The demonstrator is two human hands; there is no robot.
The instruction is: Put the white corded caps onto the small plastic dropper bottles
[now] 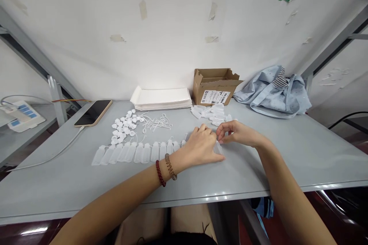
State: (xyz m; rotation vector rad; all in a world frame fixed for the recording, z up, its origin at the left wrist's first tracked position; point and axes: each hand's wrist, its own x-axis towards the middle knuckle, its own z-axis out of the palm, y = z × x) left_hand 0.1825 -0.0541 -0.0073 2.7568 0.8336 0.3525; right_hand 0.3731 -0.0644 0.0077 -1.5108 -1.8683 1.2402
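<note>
A row of small translucent plastic bottles (123,152) lies along the front middle of the table, several with thin white strands at their necks. Over the row's right end is my left hand (202,146), fingers curled and thumb stretched along the lower side of one translucent bottle (217,148). My right hand (234,133) meets it from the right, its thumb and index finger pinched near that bottle's top; anything between these fingertips is hidden. Behind the row lie a heap of white caps (123,126) and loose white looped sticks (156,122).
More translucent bottles (215,113) are piled before an open cardboard box (220,93). A stack of white envelopes (162,98) stands against the wall. Light blue cloth (273,92) lies back right. A phone (93,113) with a charging cable (61,153) is at left.
</note>
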